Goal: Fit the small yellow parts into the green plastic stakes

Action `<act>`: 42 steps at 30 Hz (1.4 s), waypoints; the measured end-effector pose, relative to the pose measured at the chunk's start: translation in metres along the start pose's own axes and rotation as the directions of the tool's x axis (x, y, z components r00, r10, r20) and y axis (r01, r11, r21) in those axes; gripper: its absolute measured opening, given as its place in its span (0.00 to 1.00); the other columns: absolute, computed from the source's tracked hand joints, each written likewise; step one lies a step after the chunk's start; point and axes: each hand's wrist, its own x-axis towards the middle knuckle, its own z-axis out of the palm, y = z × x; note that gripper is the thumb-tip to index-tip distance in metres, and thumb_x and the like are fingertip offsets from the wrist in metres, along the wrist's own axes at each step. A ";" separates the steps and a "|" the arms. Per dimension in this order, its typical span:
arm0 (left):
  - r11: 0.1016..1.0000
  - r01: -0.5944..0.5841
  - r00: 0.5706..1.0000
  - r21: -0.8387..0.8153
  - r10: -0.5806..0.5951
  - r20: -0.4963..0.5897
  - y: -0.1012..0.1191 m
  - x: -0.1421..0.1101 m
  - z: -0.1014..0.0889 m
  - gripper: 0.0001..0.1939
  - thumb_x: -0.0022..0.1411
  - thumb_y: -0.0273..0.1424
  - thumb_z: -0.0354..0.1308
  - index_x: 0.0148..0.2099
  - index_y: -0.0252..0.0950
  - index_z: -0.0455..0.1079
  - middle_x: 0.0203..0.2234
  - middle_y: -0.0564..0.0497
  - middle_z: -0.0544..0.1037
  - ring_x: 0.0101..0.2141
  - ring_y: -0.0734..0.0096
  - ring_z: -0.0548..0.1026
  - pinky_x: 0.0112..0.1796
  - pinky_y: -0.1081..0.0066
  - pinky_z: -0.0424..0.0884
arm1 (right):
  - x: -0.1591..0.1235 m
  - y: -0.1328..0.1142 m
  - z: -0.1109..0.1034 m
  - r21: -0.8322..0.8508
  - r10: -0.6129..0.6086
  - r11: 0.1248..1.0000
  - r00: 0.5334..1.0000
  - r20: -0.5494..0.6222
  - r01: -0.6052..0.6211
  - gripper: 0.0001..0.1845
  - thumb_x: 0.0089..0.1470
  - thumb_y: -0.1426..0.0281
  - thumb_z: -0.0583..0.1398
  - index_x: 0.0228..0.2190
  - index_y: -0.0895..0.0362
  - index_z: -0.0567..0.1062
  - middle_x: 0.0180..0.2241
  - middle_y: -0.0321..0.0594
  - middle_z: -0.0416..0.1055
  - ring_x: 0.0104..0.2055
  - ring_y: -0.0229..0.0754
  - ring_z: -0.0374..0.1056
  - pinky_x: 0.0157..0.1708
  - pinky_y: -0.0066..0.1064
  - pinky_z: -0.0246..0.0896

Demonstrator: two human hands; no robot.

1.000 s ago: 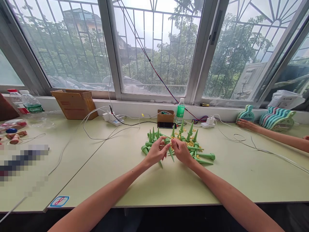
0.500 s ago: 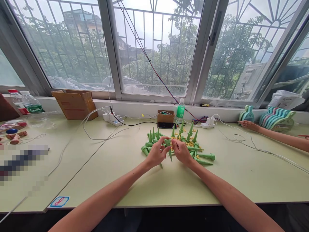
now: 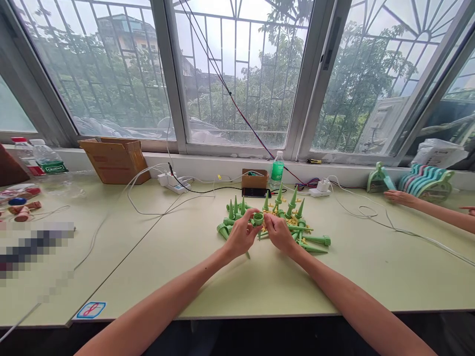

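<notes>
My left hand is closed around a green plastic watering spike, its hollow round end tilted toward me. Close beside that end, my right hand is pinched together; whatever sits between its fingertips is hidden, though small yellow parts lie right behind. Around both hands spread more green spikes, several standing point up and others lying flat, such as one at the right. Small yellow plastic pieces are heaped among them.
Behind the pile stand a small cardboard box, a phone and a green-labelled bottle. White cables cross the table. At right, another person's hand reaches toward teal and green paddle-shaped items. A larger carton stands left.
The spike in my left hand has tipped so its open end now faces me. My right hand stays about in place. The other person's hand moved right, with a teal piece tilting beside it.
</notes>
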 end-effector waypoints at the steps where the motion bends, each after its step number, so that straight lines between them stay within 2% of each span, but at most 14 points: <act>1: 1.000 -0.003 1.000 -0.004 0.003 -0.007 0.000 0.000 0.000 0.19 0.60 0.35 0.54 0.53 0.38 0.59 0.40 0.46 0.72 0.17 0.84 0.63 0.22 0.77 0.64 | 0.000 0.000 0.000 0.002 -0.003 1.000 1.000 -0.001 0.003 0.23 0.65 0.58 0.44 0.21 0.55 0.57 0.18 0.32 0.54 0.21 0.34 0.48 0.23 0.28 0.43; 4: 1.000 -0.005 1.000 -0.022 0.004 -0.013 -0.001 0.000 0.000 0.17 0.60 0.36 0.55 0.51 0.39 0.62 0.37 0.48 0.73 0.16 0.83 0.63 0.20 0.77 0.62 | 0.000 0.000 0.000 0.004 -0.012 1.000 1.000 -0.002 0.012 0.23 0.65 0.59 0.44 0.21 0.55 0.57 0.19 0.32 0.54 0.21 0.34 0.49 0.23 0.29 0.44; 7: 0.999 0.007 1.000 -0.031 -0.007 -0.006 -0.002 0.000 0.001 0.17 0.60 0.37 0.55 0.50 0.38 0.64 0.25 0.54 0.71 0.16 0.80 0.62 0.20 0.77 0.61 | 0.000 0.001 0.000 0.005 -0.016 1.000 1.000 -0.007 0.016 0.22 0.65 0.59 0.44 0.21 0.55 0.57 0.18 0.32 0.54 0.21 0.35 0.49 0.23 0.29 0.43; 9: 1.000 0.008 1.000 -0.024 -0.008 -0.004 -0.002 0.000 0.001 0.16 0.61 0.36 0.54 0.50 0.38 0.64 0.20 0.57 0.67 0.16 0.79 0.61 0.20 0.77 0.60 | -0.001 0.001 0.000 0.010 -0.018 1.000 1.000 -0.008 0.018 0.22 0.65 0.59 0.44 0.21 0.55 0.58 0.18 0.32 0.54 0.21 0.35 0.49 0.23 0.29 0.43; 13: 1.000 -0.004 1.000 -0.002 0.004 -0.003 0.000 -0.001 0.002 0.15 0.62 0.34 0.53 0.51 0.37 0.64 0.19 0.57 0.66 0.16 0.79 0.60 0.20 0.77 0.61 | 0.000 0.003 0.001 0.035 -0.006 0.999 1.000 0.000 0.006 0.23 0.65 0.59 0.44 0.21 0.55 0.58 0.18 0.32 0.53 0.21 0.35 0.49 0.23 0.29 0.43; 21: 0.998 0.033 0.998 -0.052 -0.036 -0.059 0.002 0.001 0.002 0.13 0.63 0.33 0.50 0.49 0.37 0.62 0.23 0.55 0.68 0.17 0.80 0.64 0.20 0.78 0.64 | -0.001 -0.003 0.002 0.066 -0.020 0.998 1.000 -0.006 0.020 0.21 0.64 0.60 0.46 0.22 0.55 0.56 0.18 0.30 0.52 0.21 0.34 0.48 0.23 0.27 0.43; 25: 0.995 0.050 0.994 -0.085 -0.057 -0.089 0.002 0.001 0.001 0.13 0.62 0.34 0.52 0.49 0.39 0.62 0.33 0.50 0.72 0.17 0.83 0.66 0.19 0.79 0.65 | -0.002 -0.006 0.001 0.083 -0.034 0.996 0.999 0.021 0.032 0.19 0.64 0.61 0.47 0.23 0.56 0.58 0.19 0.30 0.53 0.21 0.33 0.49 0.23 0.27 0.45; 28: 0.984 0.088 0.990 -0.153 -0.103 -0.095 -0.001 0.003 0.002 0.16 0.60 0.37 0.54 0.49 0.39 0.61 0.41 0.47 0.70 0.17 0.83 0.68 0.15 0.79 0.64 | -0.003 -0.006 0.001 0.087 -0.025 0.996 1.000 0.009 0.024 0.18 0.65 0.61 0.47 0.25 0.56 0.61 0.20 0.30 0.54 0.21 0.34 0.50 0.24 0.26 0.46; 31: 0.949 0.164 0.977 -0.270 -0.195 -0.090 -0.005 0.006 0.003 0.19 0.58 0.41 0.57 0.47 0.39 0.59 0.40 0.48 0.69 0.15 0.83 0.68 0.11 0.79 0.61 | -0.002 -0.006 0.000 0.089 -0.013 0.996 1.000 -0.024 0.015 0.17 0.65 0.61 0.47 0.27 0.56 0.62 0.19 0.30 0.54 0.21 0.34 0.49 0.23 0.26 0.46; 35: 0.857 0.249 0.946 -0.451 -0.314 -0.075 -0.007 0.009 0.002 0.19 0.59 0.47 0.55 0.40 0.36 0.59 0.31 0.52 0.71 0.12 0.82 0.66 0.11 0.78 0.60 | -0.002 -0.007 0.000 0.099 -0.013 0.995 0.999 -0.032 0.016 0.16 0.64 0.62 0.47 0.27 0.56 0.63 0.20 0.31 0.55 0.21 0.34 0.50 0.24 0.26 0.47; 39: 0.729 0.365 0.912 -0.579 -0.404 0.066 -0.002 0.011 -0.002 0.24 0.58 0.52 0.52 0.32 0.34 0.60 0.23 0.51 0.71 0.13 0.78 0.67 0.12 0.76 0.61 | -0.001 -0.009 -0.001 0.094 -0.043 0.995 0.999 0.002 0.043 0.17 0.64 0.62 0.48 0.26 0.56 0.63 0.20 0.32 0.57 0.22 0.34 0.51 0.24 0.26 0.48; 42: 0.682 0.423 0.893 -0.596 -0.424 0.148 0.000 0.011 -0.003 0.25 0.57 0.53 0.53 0.31 0.33 0.61 0.21 0.51 0.71 0.13 0.77 0.67 0.13 0.76 0.61 | -0.002 -0.011 -0.001 0.083 -0.067 0.995 0.997 0.026 0.064 0.17 0.64 0.62 0.47 0.26 0.56 0.63 0.21 0.32 0.58 0.23 0.35 0.53 0.25 0.26 0.48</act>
